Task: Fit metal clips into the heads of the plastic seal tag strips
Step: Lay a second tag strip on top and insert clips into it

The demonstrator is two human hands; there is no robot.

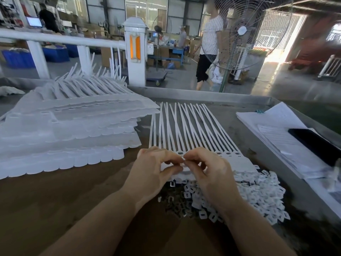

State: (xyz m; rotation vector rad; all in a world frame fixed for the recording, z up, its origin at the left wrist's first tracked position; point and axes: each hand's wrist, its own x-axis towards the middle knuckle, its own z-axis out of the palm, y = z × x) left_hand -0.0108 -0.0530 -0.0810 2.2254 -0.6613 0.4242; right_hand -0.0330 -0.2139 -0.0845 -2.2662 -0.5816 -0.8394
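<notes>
I see both hands low in the middle of the view, meeting over one sheet of joined seal tag strips (186, 126) that lies flat on the table (55, 200). My left hand (156, 169) has its thumb and forefinger curled together at the sheet's near edge, and my right hand (208, 167) pinches in the same way just beside it, fingertips nearly touching the left's; something small sits between them, but I cannot tell whether it is a metal clip, since the fingers hide it. The sheet's thin tails fan away from me, roughly a dozen of them, though they cross and I cannot count them exactly. On the bare part of the heads to the right of my hands I count three dark slots (228, 154). Under and right of my right wrist spreads one heap of small white plastic pieces (262, 196), far too many to count, and just left of it a darker scatter of metal clips (177, 202), also uncountable. To my left lies one tall, slumped stack of further strip sheets (70, 132), several layers deep, their tails sticking up at the far end. At the right edge lies one pile of white papers (273, 122) with one black phone-like slab (313, 141) on top. Beyond the table one person in a striped shirt (210, 41) stands beside one big standing fan (243, 32)
</notes>
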